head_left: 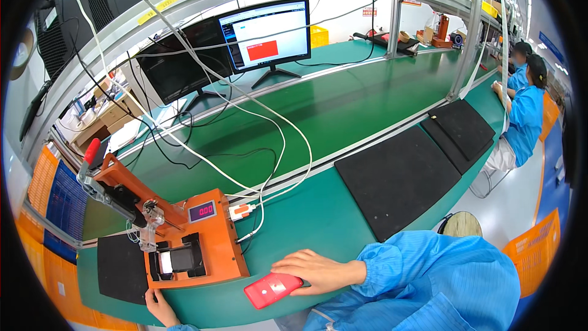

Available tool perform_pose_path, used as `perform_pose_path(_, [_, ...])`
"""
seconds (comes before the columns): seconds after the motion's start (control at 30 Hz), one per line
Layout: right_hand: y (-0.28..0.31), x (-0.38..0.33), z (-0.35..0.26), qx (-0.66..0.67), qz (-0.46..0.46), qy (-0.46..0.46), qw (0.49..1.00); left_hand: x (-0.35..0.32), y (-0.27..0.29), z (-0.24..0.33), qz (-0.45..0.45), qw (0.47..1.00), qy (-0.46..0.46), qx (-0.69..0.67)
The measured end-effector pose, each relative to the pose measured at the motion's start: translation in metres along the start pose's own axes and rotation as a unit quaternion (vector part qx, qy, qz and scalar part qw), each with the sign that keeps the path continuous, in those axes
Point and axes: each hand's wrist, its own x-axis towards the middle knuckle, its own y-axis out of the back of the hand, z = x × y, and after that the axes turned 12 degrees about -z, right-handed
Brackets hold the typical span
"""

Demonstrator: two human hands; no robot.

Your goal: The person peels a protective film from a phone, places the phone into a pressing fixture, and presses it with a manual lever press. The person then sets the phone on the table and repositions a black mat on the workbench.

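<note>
Right hand [315, 270] lies flat, fingers apart, on a red phone [272, 289] at the near edge of the green desk [318, 208]. Left hand [160, 306] touches the near-left corner of the orange test fixture [202, 242], just left of the phone; can't tell its grip.

light: bright, even, shining from overhead | shadows: soft, faint | glare: monitor [266, 34] glowing | edges: bending, vignetting black | focus: staying sharp centrally

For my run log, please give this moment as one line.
right hand: resting on red phone | left hand: at orange fixture edge | green bench
</note>
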Motion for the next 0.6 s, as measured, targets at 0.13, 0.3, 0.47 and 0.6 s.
perform_pose_path(0.13, [-0.001,-0.002,0.004,0.012,-0.005,-0.002,1.000,0.001,-0.001,-0.001,-0.010,0.999,-0.023,0.032])
perform_pose_path(0.3, [0.001,-0.005,0.004,-0.002,-0.017,0.002,1.000,-0.003,-0.002,0.002,-0.004,1.000,-0.021,0.021])
perform_pose_path(0.47, [0.004,-0.008,0.001,0.002,-0.009,-0.015,1.000,-0.005,-0.008,-0.005,0.031,0.996,-0.076,0.029])
perform_pose_path(0.6, [0.006,-0.006,-0.003,0.021,-0.034,-0.037,0.999,-0.008,0.001,0.000,-0.028,1.000,-0.015,-0.002])
